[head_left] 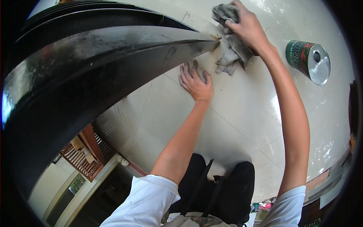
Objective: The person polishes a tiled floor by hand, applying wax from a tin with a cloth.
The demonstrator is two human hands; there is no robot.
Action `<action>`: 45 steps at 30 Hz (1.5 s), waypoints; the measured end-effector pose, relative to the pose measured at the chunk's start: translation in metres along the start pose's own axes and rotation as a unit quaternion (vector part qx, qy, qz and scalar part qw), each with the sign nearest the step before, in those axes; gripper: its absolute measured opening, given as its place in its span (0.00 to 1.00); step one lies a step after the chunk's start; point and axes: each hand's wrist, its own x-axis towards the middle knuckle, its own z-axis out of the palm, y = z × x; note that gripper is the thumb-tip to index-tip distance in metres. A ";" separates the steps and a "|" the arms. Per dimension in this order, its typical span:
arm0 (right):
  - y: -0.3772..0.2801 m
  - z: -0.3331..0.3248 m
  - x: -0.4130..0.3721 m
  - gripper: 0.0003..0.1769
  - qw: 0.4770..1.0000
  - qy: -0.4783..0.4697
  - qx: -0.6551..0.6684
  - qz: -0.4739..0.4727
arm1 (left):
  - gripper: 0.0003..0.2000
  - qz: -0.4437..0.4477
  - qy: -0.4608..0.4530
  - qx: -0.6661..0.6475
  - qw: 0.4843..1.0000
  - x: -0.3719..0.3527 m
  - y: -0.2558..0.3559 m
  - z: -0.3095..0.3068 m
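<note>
My right hand (245, 26) is closed around a grey, smudged rag (230, 53), whose loose folds hang down toward the tiles. Flat on the tiled floor (234, 109), fingers spread and darkened with grime, rests my left hand (196, 81). Just above it in the view runs a long, glossy black beam (124, 53), tapering to a point near the rag. To the right of my right forearm lies a green and red metal can (308, 60) with a round opening in its silver end.
More black pieces (94, 17) lie behind the beam at the upper left. A slatted wooden bench (81, 157) stands at the lower left. Small colourful items (264, 205) sit near my right sleeve at the bottom.
</note>
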 end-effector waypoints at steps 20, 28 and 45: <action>0.011 0.049 -0.018 0.13 0.965 0.017 -0.217 -0.149 | 0.25 0.002 -0.003 0.004 1.000 0.000 -0.001 -0.002; 0.010 0.037 -0.027 0.16 0.963 -0.031 -0.221 -0.152 | 0.25 0.003 0.005 0.008 1.000 0.000 0.002 -0.001; 0.010 0.019 -0.036 0.20 0.962 -0.121 -0.221 -0.108 | 0.24 -0.005 0.002 -0.012 1.000 -0.001 0.000 0.000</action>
